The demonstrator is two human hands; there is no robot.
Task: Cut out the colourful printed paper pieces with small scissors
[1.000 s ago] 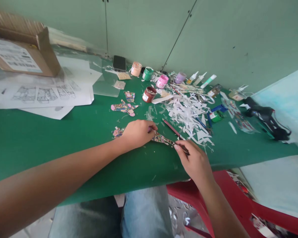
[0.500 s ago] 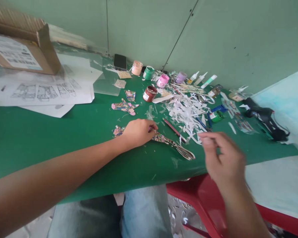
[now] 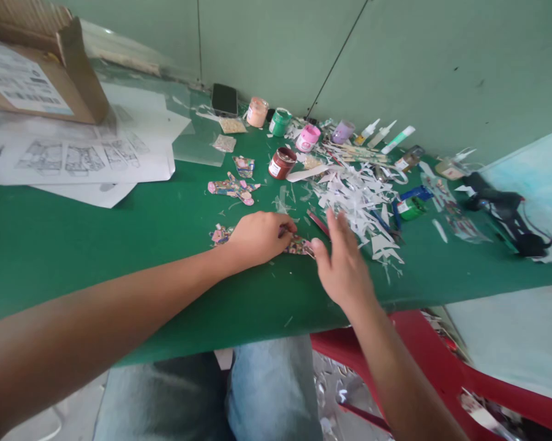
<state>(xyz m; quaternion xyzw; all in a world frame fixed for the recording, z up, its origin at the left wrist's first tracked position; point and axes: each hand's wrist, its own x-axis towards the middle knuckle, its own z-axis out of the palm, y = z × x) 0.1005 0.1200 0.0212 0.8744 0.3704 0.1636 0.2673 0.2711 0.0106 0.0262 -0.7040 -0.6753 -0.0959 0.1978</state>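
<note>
My left hand (image 3: 260, 237) rests on the green table with its fingers curled together. A small dark thing shows at its fingertips, too little of it to name. Colourful patterned pieces lie beneath and beside this hand: a pink-tipped one (image 3: 220, 234) by the wrist and a strip (image 3: 298, 245) past the fingers. Over the strip's far end hovers my right hand (image 3: 347, 263), open, thumb apart from its stretched fingers. It hides most of a shiny metal tool with looped handles. A dark red stick (image 3: 318, 222) lies just behind the right fingers.
White paper scraps (image 3: 353, 193) heap beyond my right hand. Behind stand paint jars, among them a brown jar (image 3: 282, 163) and a pink jar (image 3: 308, 138). Patterned cut-outs (image 3: 233, 188) lie farther back. Printed sheets (image 3: 151, 162) and a cardboard box (image 3: 80, 79) fill the left.
My right hand has moved left from beyond the metal tool to over it, and its fingers have straightened. My left hand stays on the patterned strip. The view has shifted slightly.
</note>
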